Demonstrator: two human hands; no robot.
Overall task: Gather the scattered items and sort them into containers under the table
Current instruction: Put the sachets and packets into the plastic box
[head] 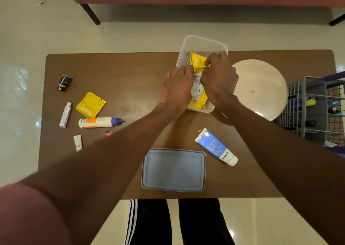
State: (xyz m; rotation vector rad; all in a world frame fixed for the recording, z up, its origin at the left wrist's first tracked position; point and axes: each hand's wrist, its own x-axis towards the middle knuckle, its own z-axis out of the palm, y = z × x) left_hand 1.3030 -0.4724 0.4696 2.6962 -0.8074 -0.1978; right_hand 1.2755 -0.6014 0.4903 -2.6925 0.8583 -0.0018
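A brown rectangular table [119, 80] fills most of the head view, seen from above, with a person's two bare forearms reaching across it from the near edge. At the table's right end lies a large round white lid or plate [265, 80], and just past that end stands a grey wire basket [306, 103] with small items in its compartments (too dim to name). Near the front edge rests a grey-blue rectangular container lid [173, 170], flat on the tabletop.

At the far middle of the table sits a clear plastic container [203, 41], its far end hanging over the table's edge. Both hands meet above it. The right hand [218, 80] has its fingers curled, pinching a crumpled yellow sachet [197, 59] inside the container. The left hand [177, 88] lies beside it, fingers bent toward the same sachet; whether it actually grips it cannot be told. More yellow packets [196, 103] lie in the container's near end.

To the right of the lid lies a blue and white face wash tube [214, 146]. On the left part of the table are scattered a white glue bottle [99, 122] with a purple nozzle, another yellow sachet [90, 105], a silvery crumpled tube [65, 115], a small black jar [64, 82], a small white tube [77, 142], and a tiny red item [109, 132].
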